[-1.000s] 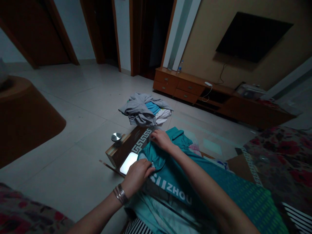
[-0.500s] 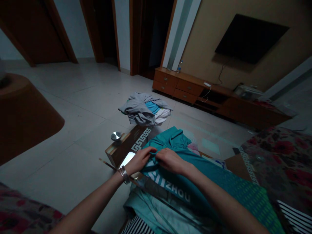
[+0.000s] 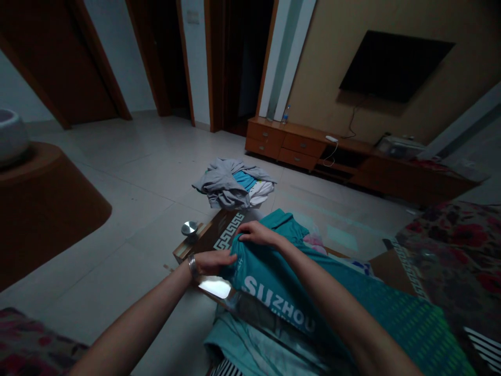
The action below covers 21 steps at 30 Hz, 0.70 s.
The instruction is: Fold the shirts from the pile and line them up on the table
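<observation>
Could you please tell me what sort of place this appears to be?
It looks like a home living room: a flat television hangs above a long wooden cabinet, and floral-patterned covering shows at the right, perhaps on a sofa.

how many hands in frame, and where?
2. The left hand, bracelets at its wrist, is at the left end of the teal garment, its fingers partly hidden; the right hand is on that garment's far edge. No other hand shows.
</observation>
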Each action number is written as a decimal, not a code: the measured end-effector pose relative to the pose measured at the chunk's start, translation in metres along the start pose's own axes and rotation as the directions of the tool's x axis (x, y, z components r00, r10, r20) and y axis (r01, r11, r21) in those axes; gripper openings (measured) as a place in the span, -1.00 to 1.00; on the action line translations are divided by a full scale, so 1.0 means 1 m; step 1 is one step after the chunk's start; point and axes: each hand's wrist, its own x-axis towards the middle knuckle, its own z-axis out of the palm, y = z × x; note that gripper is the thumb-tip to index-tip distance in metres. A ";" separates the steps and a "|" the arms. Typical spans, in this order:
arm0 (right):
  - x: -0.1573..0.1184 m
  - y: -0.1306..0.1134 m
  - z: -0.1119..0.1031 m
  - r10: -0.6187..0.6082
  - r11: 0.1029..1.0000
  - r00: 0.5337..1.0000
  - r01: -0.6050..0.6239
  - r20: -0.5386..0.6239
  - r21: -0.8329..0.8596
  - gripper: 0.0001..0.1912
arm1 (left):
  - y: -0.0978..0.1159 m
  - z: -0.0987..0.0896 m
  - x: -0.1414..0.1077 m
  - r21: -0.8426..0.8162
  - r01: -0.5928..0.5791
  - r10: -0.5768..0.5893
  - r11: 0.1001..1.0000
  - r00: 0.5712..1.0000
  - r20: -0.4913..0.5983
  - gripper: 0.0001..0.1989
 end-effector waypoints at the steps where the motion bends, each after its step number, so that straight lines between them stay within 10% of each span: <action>1: 0.004 0.002 0.005 0.018 0.999 1.000 -0.017 0.025 -0.031 -0.85 | 0.003 0.000 -0.006 0.019 0.034 -0.034 0.999 0.999 0.020 -0.45; 7: 0.011 0.000 0.022 0.102 0.967 0.995 -0.098 0.005 -0.236 -0.82 | 0.018 0.002 -0.035 0.241 0.126 -0.073 0.962 0.973 -0.217 -0.61; 14: 0.010 -0.013 0.027 0.106 0.916 0.993 -0.119 -0.054 -0.384 -0.79 | -0.004 0.010 -0.058 0.684 0.300 0.283 0.666 0.746 -0.603 -0.60; 18: -0.001 -0.015 0.018 -0.038 0.882 0.987 -0.042 -0.158 -0.469 -0.72 | -0.007 0.031 -0.059 0.845 0.417 0.584 0.334 0.612 -0.533 -0.61; 21: -0.024 0.000 -0.010 -0.023 0.901 0.955 -0.109 -0.297 -0.420 -0.76 | -0.001 0.049 -0.044 0.916 0.380 0.643 0.132 0.670 -0.370 -0.62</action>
